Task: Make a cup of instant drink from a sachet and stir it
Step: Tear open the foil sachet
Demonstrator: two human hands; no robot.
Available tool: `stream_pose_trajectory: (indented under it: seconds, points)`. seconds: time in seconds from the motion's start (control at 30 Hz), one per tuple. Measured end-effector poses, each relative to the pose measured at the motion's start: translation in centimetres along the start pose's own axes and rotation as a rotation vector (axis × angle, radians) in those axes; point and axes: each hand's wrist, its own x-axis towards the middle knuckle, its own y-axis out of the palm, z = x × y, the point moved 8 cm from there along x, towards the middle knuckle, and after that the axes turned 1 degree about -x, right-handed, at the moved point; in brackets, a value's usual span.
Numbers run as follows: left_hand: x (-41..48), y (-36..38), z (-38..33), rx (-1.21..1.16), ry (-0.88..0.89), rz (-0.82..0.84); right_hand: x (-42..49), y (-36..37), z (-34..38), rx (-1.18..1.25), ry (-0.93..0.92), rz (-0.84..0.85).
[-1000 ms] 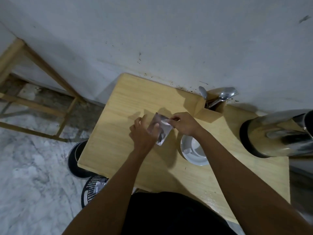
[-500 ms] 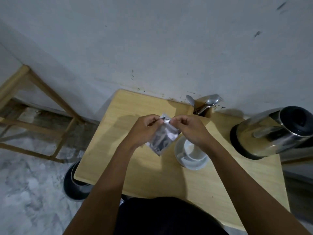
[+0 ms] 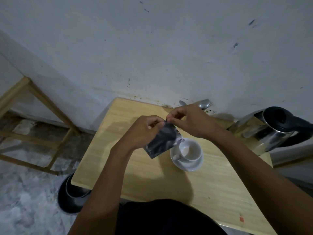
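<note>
Sachet [image 3: 161, 141] pinched by its top edge between left hand [image 3: 144, 131] and right hand [image 3: 188, 122], both closed on it, thumbs close together, seemingly to start a tear. Held up above the wooden table [image 3: 135, 175], hanging just left of the white cup [image 3: 190, 149] on its saucer [image 3: 189, 165] near the far edge, likely for a short pour. Kettle [image 3: 269, 128] parked at the far right corner, within reach

The light wooden bench [image 3: 144, 175] stands against the wall. A white saucer [image 3: 189, 164] under a cup [image 3: 191, 150] sits mid-bench; a steel kettle [image 3: 269, 128] stands at three o'clock.
</note>
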Motion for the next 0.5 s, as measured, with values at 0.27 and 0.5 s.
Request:
stream_pose_trajectory:
  seconds: [0.27,0.5]
  points:
    - [-0.4,0.2,-0.9,0.143,0.055,-0.054,-0.1,-0.9,2.1,-0.335,-0.075,0.114]
    - [-0.7,0.4,-0.9,0.086,0.021,-0.125,-0.4,-1.3,3.3,-0.443,-0.152,0.076]
